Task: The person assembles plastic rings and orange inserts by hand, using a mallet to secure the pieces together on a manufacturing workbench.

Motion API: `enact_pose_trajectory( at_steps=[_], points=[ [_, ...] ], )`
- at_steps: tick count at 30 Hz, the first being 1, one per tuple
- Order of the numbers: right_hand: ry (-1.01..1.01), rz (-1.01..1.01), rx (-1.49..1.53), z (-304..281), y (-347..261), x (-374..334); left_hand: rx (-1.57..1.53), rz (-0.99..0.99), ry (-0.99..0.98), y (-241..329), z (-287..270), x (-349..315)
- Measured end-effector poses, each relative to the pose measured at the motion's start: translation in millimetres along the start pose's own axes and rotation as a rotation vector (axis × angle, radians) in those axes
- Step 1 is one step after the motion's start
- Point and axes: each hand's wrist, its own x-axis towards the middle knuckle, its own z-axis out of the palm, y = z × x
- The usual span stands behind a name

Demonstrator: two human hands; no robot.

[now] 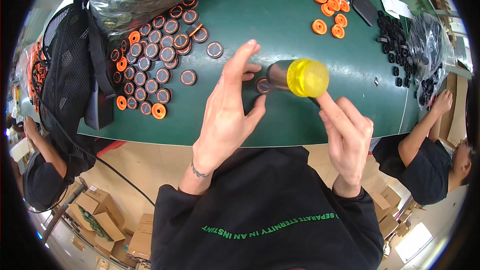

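In the middle of the green table (295,122), my left hand (223,102) is spread beside a small black disc (263,85) with an orange ring. Its thumb tip and bent fingers come close to the disc's rim; whether they touch it I cannot tell. A mallet (307,77) with a dark head and yellow face is tilted just to the right of that disc, partly covering its edge. My right hand (346,135) is closed round the mallet's dark handle, index finger stretched toward the head. Most of the handle is hidden by the fingers.
Many similar black discs (162,75) lie in a cluster at left, by a black mesh bag (65,50) and clear plastic bag (135,0). Orange wheels (319,26) sit at far right, near small black parts (395,40). Other people work at both sides.
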Motion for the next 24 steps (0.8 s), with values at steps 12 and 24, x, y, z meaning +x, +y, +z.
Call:
enact_pose_trajectory(
  at_steps=[12,24],
  points=[
    [-0.055,-0.028,0.019,1.4,-6.9,2.9,-0.031,-0.006,0.027,2.6,-1.3,0.3],
    [-0.001,0.013,0.022,2.8,-8.6,-0.2,-0.03,0.012,0.016,0.1,0.6,-1.0]
  ],
)
